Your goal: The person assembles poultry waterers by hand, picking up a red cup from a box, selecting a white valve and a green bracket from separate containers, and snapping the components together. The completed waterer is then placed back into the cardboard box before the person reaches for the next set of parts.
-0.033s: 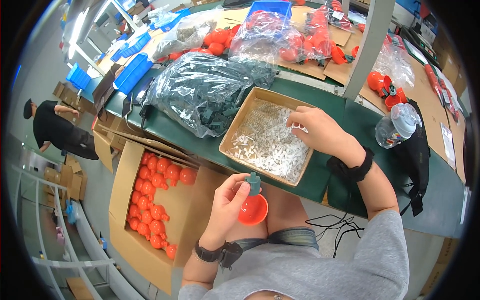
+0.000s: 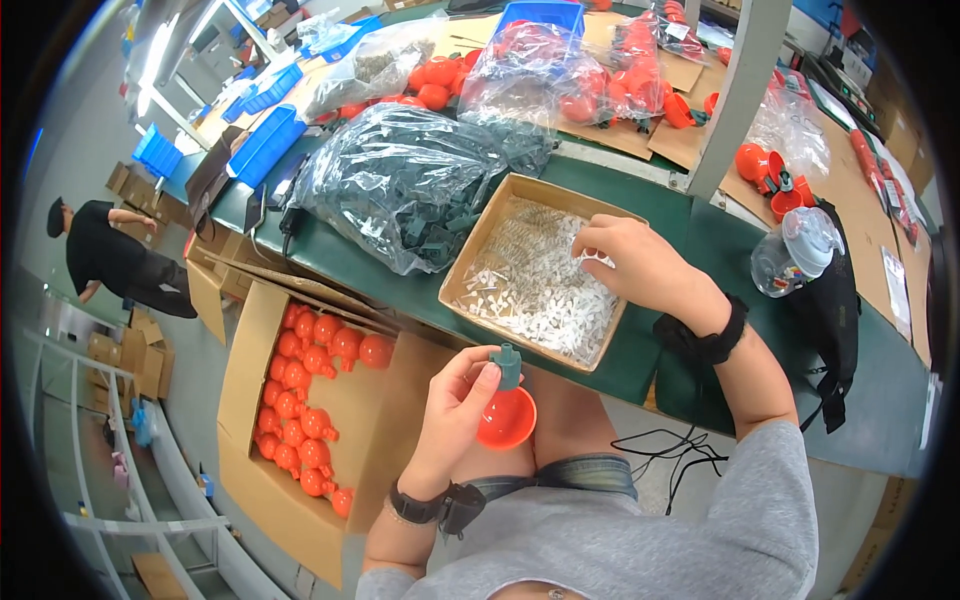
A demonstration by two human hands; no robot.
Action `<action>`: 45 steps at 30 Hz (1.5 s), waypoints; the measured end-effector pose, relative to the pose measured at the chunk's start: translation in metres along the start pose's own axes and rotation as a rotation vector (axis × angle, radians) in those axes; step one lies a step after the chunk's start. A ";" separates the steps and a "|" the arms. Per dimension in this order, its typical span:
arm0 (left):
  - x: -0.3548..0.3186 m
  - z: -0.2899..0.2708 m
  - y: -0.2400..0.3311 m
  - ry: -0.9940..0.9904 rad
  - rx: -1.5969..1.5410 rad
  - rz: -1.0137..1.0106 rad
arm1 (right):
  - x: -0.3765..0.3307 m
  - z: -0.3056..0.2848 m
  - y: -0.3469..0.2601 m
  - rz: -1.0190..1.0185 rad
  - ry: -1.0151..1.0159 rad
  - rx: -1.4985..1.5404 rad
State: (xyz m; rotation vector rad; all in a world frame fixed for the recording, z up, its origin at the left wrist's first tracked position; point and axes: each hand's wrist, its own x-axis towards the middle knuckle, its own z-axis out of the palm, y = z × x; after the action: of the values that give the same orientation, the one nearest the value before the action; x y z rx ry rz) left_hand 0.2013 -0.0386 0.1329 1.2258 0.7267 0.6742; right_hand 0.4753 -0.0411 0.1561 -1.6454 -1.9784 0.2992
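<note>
My left hand [image 2: 450, 420] holds an orange cup [image 2: 507, 420] over my lap, thumb and fingers around its dark green cap [image 2: 507, 365]. My right hand [image 2: 640, 262] reaches into a shallow cardboard tray [image 2: 548, 187] on the green table. Its fingertips are pinched together among the small white parts [image 2: 540, 300] that fill the tray. Whether a part is between them is too small to tell. Both wrists wear black bands.
An open carton [image 2: 240, 370] of orange cups stands at my left. A clear bag of dark green parts [image 2: 410, 180] lies beside the tray, with bags of orange parts [image 2: 560, 70] behind. A water bottle [image 2: 795, 250] lies to the right. A person in black [image 2: 110, 255] stands far left.
</note>
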 end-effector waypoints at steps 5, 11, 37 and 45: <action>0.001 -0.001 -0.002 0.007 -0.027 -0.015 | -0.002 0.005 0.001 -0.013 -0.088 -0.031; 0.001 0.001 -0.001 -0.013 -0.067 -0.050 | -0.001 0.005 0.004 0.014 -0.127 -0.077; 0.005 0.012 -0.001 -0.086 0.027 -0.083 | -0.010 0.004 -0.050 -0.153 -0.319 0.548; 0.002 0.017 0.000 -0.024 0.064 0.053 | -0.007 0.004 -0.055 -0.204 -0.276 0.572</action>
State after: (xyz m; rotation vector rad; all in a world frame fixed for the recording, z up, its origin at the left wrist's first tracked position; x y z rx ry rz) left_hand 0.2164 -0.0473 0.1354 1.3140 0.7024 0.6832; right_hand 0.4282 -0.0597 0.1783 -1.0737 -1.9810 0.9545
